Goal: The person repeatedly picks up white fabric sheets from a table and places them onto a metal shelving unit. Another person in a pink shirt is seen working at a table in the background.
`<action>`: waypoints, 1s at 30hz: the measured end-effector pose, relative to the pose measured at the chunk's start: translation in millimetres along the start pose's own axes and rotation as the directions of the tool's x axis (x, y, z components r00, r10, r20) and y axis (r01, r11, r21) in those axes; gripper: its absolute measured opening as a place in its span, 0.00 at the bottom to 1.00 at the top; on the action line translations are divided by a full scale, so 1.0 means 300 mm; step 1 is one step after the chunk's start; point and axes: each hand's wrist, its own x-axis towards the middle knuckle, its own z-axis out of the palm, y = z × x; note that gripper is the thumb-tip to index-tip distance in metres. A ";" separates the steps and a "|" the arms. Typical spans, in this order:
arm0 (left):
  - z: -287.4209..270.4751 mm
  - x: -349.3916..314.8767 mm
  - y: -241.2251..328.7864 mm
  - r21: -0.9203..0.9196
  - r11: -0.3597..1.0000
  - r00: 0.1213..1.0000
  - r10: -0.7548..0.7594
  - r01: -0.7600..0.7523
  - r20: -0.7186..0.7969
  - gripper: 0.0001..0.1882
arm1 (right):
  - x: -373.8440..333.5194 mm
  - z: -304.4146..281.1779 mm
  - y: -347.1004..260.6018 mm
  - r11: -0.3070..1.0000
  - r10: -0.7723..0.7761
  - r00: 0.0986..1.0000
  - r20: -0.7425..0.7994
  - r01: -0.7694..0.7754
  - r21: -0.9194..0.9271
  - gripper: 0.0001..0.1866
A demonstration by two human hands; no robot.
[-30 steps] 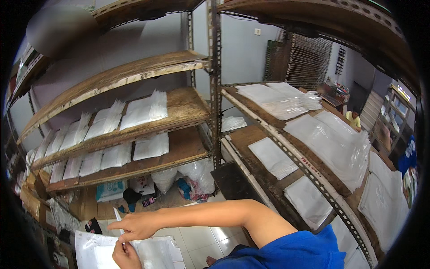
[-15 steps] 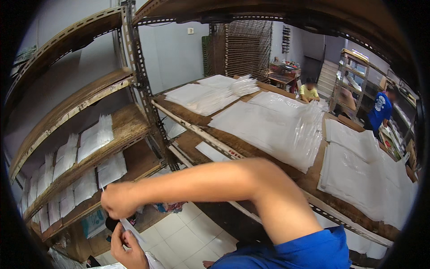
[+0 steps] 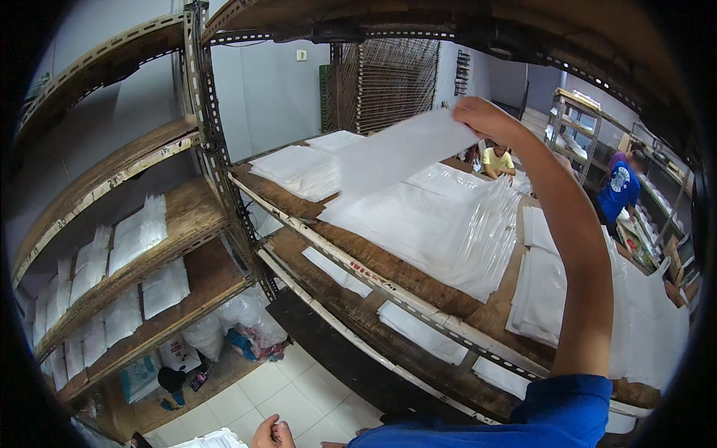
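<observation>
My right hand [image 3: 482, 119] is raised over the shelf, its fingers closed on one end of a flat, thin white plastic bag [image 3: 407, 149]. The bag stretches out to the left, slightly blurred, above a wide pile of similar white bags [image 3: 426, 224]. At the lower edge of the view my left hand [image 3: 274, 433] shows only in part, with fingers curled; whatever it may hold is hidden. Beside it lies a stack of white sheets [image 3: 213, 440], cut off by the frame's edge.
Further piles of white bags [image 3: 299, 172] lie on the wooden shelf [image 3: 403, 276], with more on the lower levels. A rack [image 3: 183, 205] with small bag stacks stands left. Clear plastic sacks [image 3: 231, 321] sit below it. Two people [image 3: 497, 160] [image 3: 621, 187] are at the far right.
My right hand has swung from beside the left hand, up and right over the shelf, now with the white bag spread out from it. The left hand has shifted right and down.
</observation>
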 end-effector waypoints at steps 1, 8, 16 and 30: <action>0.013 -0.011 0.000 -0.014 0.999 0.999 -0.036 0.036 0.035 0.13 | 0.004 -0.035 0.084 0.999 0.050 0.997 -0.061 -0.049 0.016 0.09; 0.085 0.049 0.024 -0.060 0.997 0.987 0.050 -0.041 0.156 0.13 | 0.104 -0.179 0.689 0.112 -0.289 0.892 0.349 0.393 -0.913 0.10; 0.130 0.070 0.048 -0.048 0.995 0.978 0.092 -0.085 0.185 0.12 | -0.002 -0.075 0.572 0.493 0.056 0.966 0.254 0.194 -0.848 0.08; 0.170 0.036 0.054 -0.058 0.997 0.967 0.072 -0.059 0.243 0.12 | -0.106 -0.036 0.452 0.564 0.163 0.976 0.145 0.028 -0.826 0.11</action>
